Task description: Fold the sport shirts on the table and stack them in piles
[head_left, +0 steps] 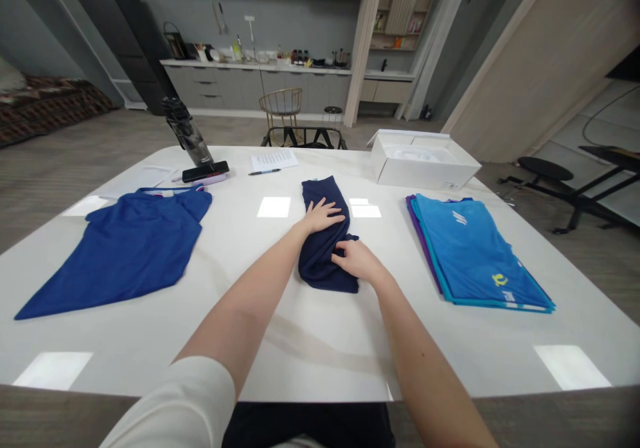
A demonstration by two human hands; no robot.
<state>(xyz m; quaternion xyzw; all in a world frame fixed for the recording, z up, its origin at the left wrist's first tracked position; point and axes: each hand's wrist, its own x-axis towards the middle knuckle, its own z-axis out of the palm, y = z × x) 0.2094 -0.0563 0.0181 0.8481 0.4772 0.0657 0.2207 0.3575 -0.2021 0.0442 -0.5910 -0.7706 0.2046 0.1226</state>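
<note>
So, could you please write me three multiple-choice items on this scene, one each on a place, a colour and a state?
1. Where on the table does the white box stand?
A) Near left corner
B) Far side, right of centre
C) Near edge, centre

2. What colour is the top shirt on the right-hand pile?
A) Red
B) Green
C) Light blue

3. How does the navy garment lie under the left hand and right hand?
A) Folded narrow
B) Spread flat, sleeves out
C) Hanging off the table

Answers:
1 B: the box sits at the far edge, right of the garment.
2 C: the shirt shows light blue.
3 A: it forms a narrow folded strip.
</note>
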